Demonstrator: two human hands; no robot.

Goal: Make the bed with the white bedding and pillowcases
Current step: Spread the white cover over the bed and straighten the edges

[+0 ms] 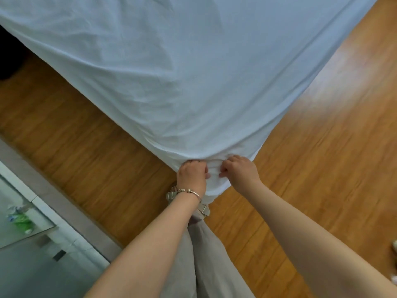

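While the white sheet (171, 72) lies spread over the bed, running up and away from the person, its near corner hangs straight ahead at the bed's corner, and both hands meet there. In the head view, the left hand (192, 176) has its fingers curled into the bunched cloth, and the right hand (239, 169) pinches the same gathered corner just beside it; neither is nearer, so the pull would go down and toward the body. Whether a mattress edge lies under the folds is hard to tell. A bracelet (189, 191) circles the left wrist. Wooden floor (311, 147) flanks the bed, and a glass-topped surface (25, 216) stands well apart at left, so nothing blocks the hands.
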